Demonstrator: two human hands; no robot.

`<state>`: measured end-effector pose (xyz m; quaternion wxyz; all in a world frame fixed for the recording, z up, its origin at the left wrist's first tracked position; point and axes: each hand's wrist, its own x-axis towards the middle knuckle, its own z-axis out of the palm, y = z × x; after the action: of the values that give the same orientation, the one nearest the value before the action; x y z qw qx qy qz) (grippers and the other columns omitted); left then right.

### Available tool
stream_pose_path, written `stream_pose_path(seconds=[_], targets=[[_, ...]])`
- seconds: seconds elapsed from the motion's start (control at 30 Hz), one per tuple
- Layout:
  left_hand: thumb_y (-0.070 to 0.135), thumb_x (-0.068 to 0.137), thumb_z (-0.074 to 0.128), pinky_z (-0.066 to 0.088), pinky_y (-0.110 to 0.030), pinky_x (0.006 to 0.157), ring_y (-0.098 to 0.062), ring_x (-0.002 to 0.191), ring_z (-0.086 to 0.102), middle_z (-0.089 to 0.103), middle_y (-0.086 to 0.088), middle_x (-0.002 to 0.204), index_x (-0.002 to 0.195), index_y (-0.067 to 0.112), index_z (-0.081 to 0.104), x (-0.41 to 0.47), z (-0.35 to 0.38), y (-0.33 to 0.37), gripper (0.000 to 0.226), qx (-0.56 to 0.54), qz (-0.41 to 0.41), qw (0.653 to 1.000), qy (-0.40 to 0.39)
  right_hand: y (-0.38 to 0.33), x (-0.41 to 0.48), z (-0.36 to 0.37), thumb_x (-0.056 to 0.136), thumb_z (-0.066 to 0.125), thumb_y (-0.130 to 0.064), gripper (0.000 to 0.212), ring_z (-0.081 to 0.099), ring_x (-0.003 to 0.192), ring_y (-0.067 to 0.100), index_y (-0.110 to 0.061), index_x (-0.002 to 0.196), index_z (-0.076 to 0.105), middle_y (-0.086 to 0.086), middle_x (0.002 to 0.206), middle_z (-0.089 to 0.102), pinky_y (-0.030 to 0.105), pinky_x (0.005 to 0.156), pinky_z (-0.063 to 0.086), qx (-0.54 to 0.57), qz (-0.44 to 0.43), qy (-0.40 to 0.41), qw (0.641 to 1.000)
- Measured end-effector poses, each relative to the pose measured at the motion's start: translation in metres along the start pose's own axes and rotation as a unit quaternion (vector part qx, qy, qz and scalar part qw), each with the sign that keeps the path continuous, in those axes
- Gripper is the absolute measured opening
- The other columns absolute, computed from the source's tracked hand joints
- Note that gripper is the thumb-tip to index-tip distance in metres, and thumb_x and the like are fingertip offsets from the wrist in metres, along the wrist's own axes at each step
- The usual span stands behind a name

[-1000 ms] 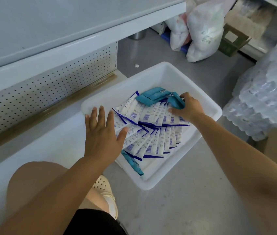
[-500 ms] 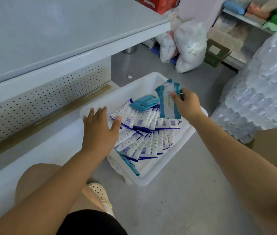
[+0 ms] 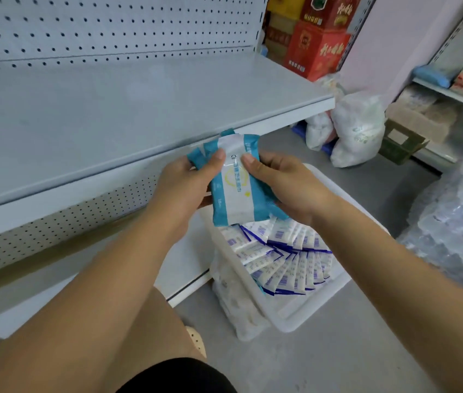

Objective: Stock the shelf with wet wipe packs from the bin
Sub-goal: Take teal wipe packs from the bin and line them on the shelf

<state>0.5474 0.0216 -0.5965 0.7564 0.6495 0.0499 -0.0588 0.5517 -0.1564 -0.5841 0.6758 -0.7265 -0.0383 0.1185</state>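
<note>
Both grips pinch a small handful of wet wipe packs (image 3: 234,194) from either side: the left grip (image 3: 185,185) has its thumb pressed on the front of the teal and white wrapper with its fingers curled behind, and the right grip (image 3: 289,188) does the same on the other edge. The handful hangs in the air just in front of the shelf's front edge, above the far end of the bin (image 3: 295,321), which sits on the floor (image 3: 338,358) against the shelf unit's base. Teal corners stick out behind the front pack, so more than one is held, though I cannot tell how many. The shelf (image 3: 139,109) shows bare grey metal right back to its rear panel, and the spare packs (image 3: 284,262) lie fanned out in the bin, so stocking looks barely begun. The main risk is the smooth film. Only the front pack is clearly under the thumbs, and one behind could slide out during the reach and drop into the bin or onto the floor. A low carry could catch the handful on the shelf's front edge and fan it apart. Packs set too near that edge, or stood up loosely, might tip off.
</note>
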Motion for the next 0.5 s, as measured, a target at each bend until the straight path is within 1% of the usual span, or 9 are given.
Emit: stream_pose_path(seconds=[0.07, 0.17, 0.2, 0.27, 0.33, 0.4, 0.43, 0.5], targets=[[0.031, 0.092, 0.071, 0.062, -0.039, 0.079, -0.021, 0.089, 0.076, 0.078, -0.001, 0.096, 0.106, 0.017, 0.071, -0.004, -0.021, 0.015, 0.02, -0.026, 0.022, 0.999, 0.022, -0.013, 0.011, 0.025, 0.103, 0.056, -0.03, 0.033, 0.069, 0.113, 0.029, -0.006, 0.124, 0.066, 0.011, 0.119, 0.073, 0.045, 0.103, 0.053, 0.005, -0.019, -0.015, 1.0], [0.027, 0.09, 0.073, 0.062, -0.04, 0.078, -0.023, 0.091, 0.076, 0.078, -0.003, 0.099, 0.108, 0.016, 0.072, -0.009, -0.054, 0.038, 0.021, -0.061, 0.06, 0.994, 0.07, -0.032, 0.026, 0.062, 0.102, 0.058, -0.03, 0.032, 0.072, 0.108, 0.024, -0.007, 0.123, 0.066, 0.009, 0.117, 0.074, 0.038, 0.094, 0.058, 0.019, -0.042, -0.021, 0.999], [0.026, 0.091, 0.073, 0.062, -0.041, 0.078, -0.024, 0.092, 0.075, 0.078, -0.005, 0.101, 0.109, 0.014, 0.072, -0.011, -0.065, 0.045, 0.022, -0.077, 0.076, 0.991, 0.085, -0.038, 0.031, 0.073, 0.1, 0.06, -0.03, 0.032, 0.072, 0.106, 0.023, -0.008, 0.122, 0.066, 0.009, 0.117, 0.074, 0.037, 0.093, 0.058, 0.022, -0.052, -0.021, 0.998], [0.023, 0.092, 0.072, 0.062, -0.042, 0.079, -0.025, 0.094, 0.075, 0.077, -0.007, 0.104, 0.112, 0.011, 0.07, -0.013, -0.089, 0.06, 0.024, -0.111, 0.101, 0.982, 0.114, -0.047, 0.041, 0.093, 0.095, 0.068, -0.03, 0.034, 0.072, 0.107, 0.023, -0.01, 0.123, 0.065, 0.011, 0.12, 0.072, 0.043, 0.094, 0.059, 0.021, -0.064, -0.028, 0.997], [0.021, 0.092, 0.071, 0.062, -0.043, 0.08, -0.025, 0.098, 0.074, 0.076, -0.008, 0.108, 0.115, 0.008, 0.067, -0.015, -0.114, 0.074, 0.026, -0.142, 0.121, 0.972, 0.143, -0.054, 0.051, 0.113, 0.091, 0.072, -0.023, 0.036, 0.072, 0.105, 0.025, -0.01, 0.123, 0.062, 0.014, 0.12, 0.071, 0.043, 0.089, 0.06, 0.032, -0.062, -0.055, 0.996], [0.021, 0.092, 0.071, 0.061, -0.044, 0.083, -0.024, 0.101, 0.073, 0.075, -0.007, 0.111, 0.116, 0.008, 0.065, -0.018, -0.137, 0.085, 0.028, -0.164, 0.137, 0.962, 0.168, -0.059, 0.059, 0.135, 0.09, 0.073, -0.014, 0.029, 0.073, 0.097, 0.025, -0.008, 0.116, 0.061, 0.018, 0.104, 0.07, 0.038, 0.083, 0.061, 0.052, -0.069, -0.089, 0.992], [0.021, 0.092, 0.071, 0.061, -0.044, 0.083, -0.023, 0.101, 0.073, 0.075, -0.006, 0.111, 0.116, 0.009, 0.065, -0.019, -0.149, 0.09, 0.028, -0.173, 0.141, 0.958, 0.177, -0.061, 0.063, 0.145, 0.09, 0.073, -0.011, 0.026, 0.072, 0.093, 0.023, -0.008, 0.113, 0.061, 0.018, 0.096, 0.068, 0.036, 0.08, 0.061, 0.058, -0.077, -0.094, 0.991], [0.023, 0.092, 0.071, 0.061, -0.042, 0.081, -0.021, 0.099, 0.074, 0.076, -0.002, 0.107, 0.112, 0.014, 0.065, -0.023, -0.171, 0.097, 0.023, -0.186, 0.145, 0.953, 0.19, -0.064, 0.073, 0.167, 0.09, 0.073, -0.008, 0.032, 0.072, 0.09, 0.02, -0.003, 0.118, 0.058, 0.019, 0.091, 0.07, 0.032, 0.075, 0.061, 0.069, -0.089, -0.082, 0.99]])
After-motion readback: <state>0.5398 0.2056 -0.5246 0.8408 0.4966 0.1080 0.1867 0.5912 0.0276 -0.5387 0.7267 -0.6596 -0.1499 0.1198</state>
